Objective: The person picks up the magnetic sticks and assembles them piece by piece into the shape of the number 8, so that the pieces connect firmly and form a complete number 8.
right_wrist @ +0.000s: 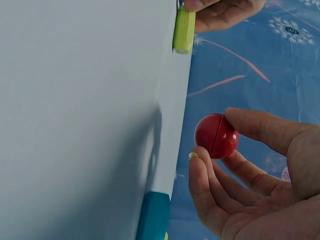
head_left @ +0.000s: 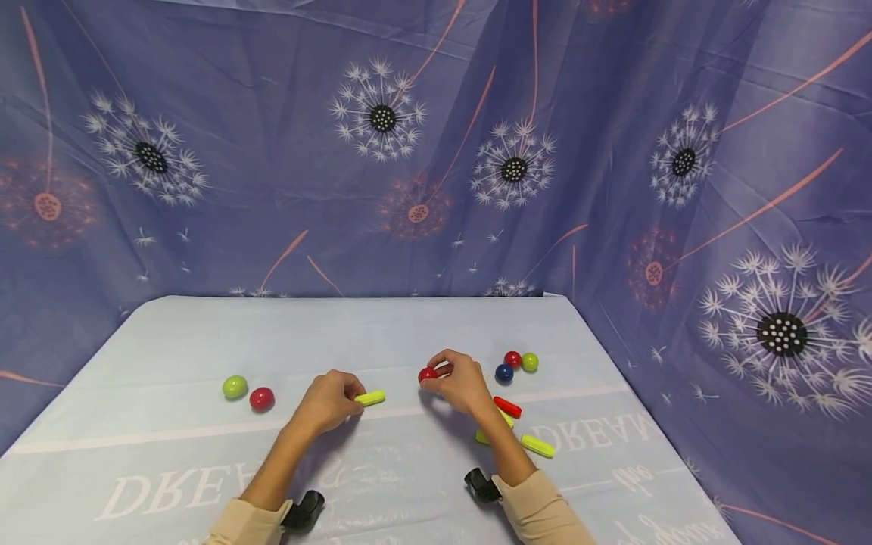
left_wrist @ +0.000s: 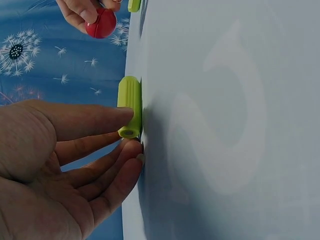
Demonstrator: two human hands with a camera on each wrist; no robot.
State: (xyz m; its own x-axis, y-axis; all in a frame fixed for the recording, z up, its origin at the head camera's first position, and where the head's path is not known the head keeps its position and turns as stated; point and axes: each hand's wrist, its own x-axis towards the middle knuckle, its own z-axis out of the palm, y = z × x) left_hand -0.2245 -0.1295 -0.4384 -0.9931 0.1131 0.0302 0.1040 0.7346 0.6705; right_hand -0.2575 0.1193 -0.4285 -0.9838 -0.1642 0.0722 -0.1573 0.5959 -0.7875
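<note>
Nearest, a black wrist-worn device (head_left: 304, 512) is seen at the left cuff. Near the right forearm, a short yellow-green stick (head_left: 538, 446) is left lying on the pale, lettered tabletop (head_left: 409, 318); further yellow-green pieces (head_left: 506, 417) are partly covered by that forearm, so their full shapes cannot be told. Just beyond, a red stick (head_left: 507, 407) lies unheld. A teal stick (right_wrist: 154, 215) is cut off by the right wrist view's lower edge and cannot be picked out in the head view.

Farther off, a ribbed yellow-green stick (head_left: 371, 398) is pinched by the left hand (head_left: 327, 401); whether it is borne by the tabletop is hard to make out. Leftward, a glossy red ball (head_left: 262, 400) and a glossy green ball (head_left: 235, 387) are left untouched. By the right hand (head_left: 463, 382), a seamed red ball (right_wrist: 217, 136) is grasped, raised and not yet set down; the handling is judged to be midway. Beyond, a dark blue ball (head_left: 504, 373), another red ball (head_left: 512, 359) and another green ball (head_left: 530, 362) lie clustered, unheld.
</note>
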